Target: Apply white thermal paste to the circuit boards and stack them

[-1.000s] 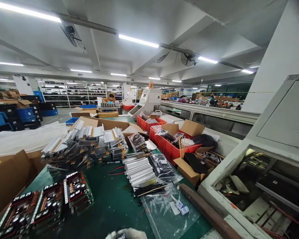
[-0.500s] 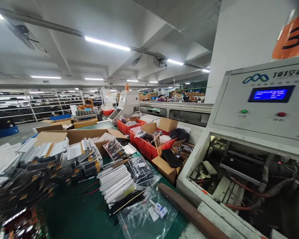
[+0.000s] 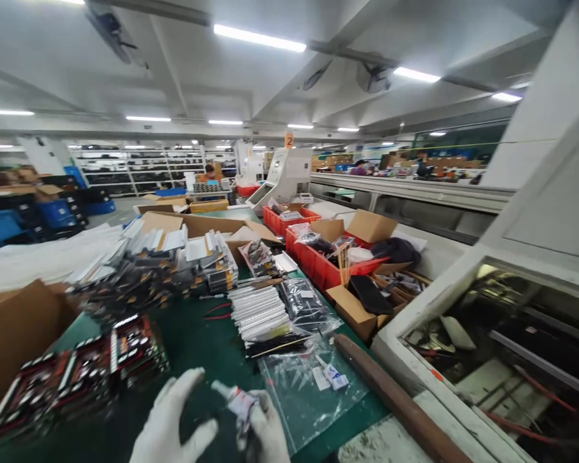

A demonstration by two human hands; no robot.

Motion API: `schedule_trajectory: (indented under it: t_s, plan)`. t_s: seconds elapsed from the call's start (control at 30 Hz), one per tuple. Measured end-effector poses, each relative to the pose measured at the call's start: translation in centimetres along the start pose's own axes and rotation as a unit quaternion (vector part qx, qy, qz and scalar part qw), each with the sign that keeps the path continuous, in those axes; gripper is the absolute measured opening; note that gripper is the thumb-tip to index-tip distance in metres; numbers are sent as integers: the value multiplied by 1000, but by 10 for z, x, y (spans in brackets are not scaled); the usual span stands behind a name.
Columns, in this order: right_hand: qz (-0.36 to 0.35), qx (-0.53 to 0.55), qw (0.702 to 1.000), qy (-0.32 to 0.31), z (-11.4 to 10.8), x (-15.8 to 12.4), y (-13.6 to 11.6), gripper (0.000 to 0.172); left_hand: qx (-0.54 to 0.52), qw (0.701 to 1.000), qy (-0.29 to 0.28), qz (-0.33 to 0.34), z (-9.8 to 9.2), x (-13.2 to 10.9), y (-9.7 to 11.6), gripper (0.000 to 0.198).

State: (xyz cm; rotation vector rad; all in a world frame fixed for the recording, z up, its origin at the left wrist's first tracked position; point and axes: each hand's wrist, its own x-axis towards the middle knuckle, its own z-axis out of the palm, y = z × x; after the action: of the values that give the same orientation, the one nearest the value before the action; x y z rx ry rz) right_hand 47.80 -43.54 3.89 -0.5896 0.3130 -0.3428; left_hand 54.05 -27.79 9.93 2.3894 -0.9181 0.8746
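Both my hands wear white gloves and sit at the bottom edge, over the green table mat (image 3: 207,347). My right hand (image 3: 265,434) is closed around a small white tube (image 3: 236,400) whose nozzle points up and left. My left hand (image 3: 171,421) is beside it with fingers spread apart, holding nothing. A clear plastic bag (image 3: 309,392) with small parts lies just right of my hands.
Stacked circuit boards (image 3: 82,373) lie at left by a cardboard box (image 3: 14,334). White strips (image 3: 258,312), red bins (image 3: 328,273) and more boxes fill the table behind. A brown bar (image 3: 395,405) edges a white machine (image 3: 511,308) at right. A person (image 3: 210,173) sits far back.
The view swung right toward the machine, then back left and down. Both gloved hands have risen into view, the right one holding the tube.
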Motion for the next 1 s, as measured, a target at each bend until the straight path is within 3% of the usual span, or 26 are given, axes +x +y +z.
schedule_trajectory:
  t_s: [0.07,0.13,0.3,0.4,0.57,0.67,0.77,0.87,0.93,1.0]
  plan:
    - [40,27,998,25,1,-3,-8,58,118,989,91,-18,-16,8,-16,52]
    - [68,36,996,45,1,-5,-15,59,206,970,124,-48,-30,15,-32,56]
    - [77,30,994,66,-7,-6,-17,58,269,959,69,-51,-50,27,-67,63]
    - [54,33,995,71,-16,-7,-13,53,242,969,16,-54,-50,29,-84,60]
    - [44,45,996,63,-24,-9,-10,52,202,977,-20,-67,-50,35,-98,60]
    - [50,46,995,79,-25,-13,-13,55,177,982,-29,-58,-52,37,-94,61]
    - [12,-4,995,98,-31,-19,-29,50,164,982,13,-88,-53,30,-77,60]
    - [-66,-85,988,111,-48,-24,-67,42,134,986,57,-83,-53,7,-48,58]
    - [-113,-126,976,135,-64,-26,-101,39,73,995,65,-24,-50,-14,-26,54]
    - [-188,-204,943,186,-81,-25,-136,42,5,997,63,44,-45,-36,-4,41]
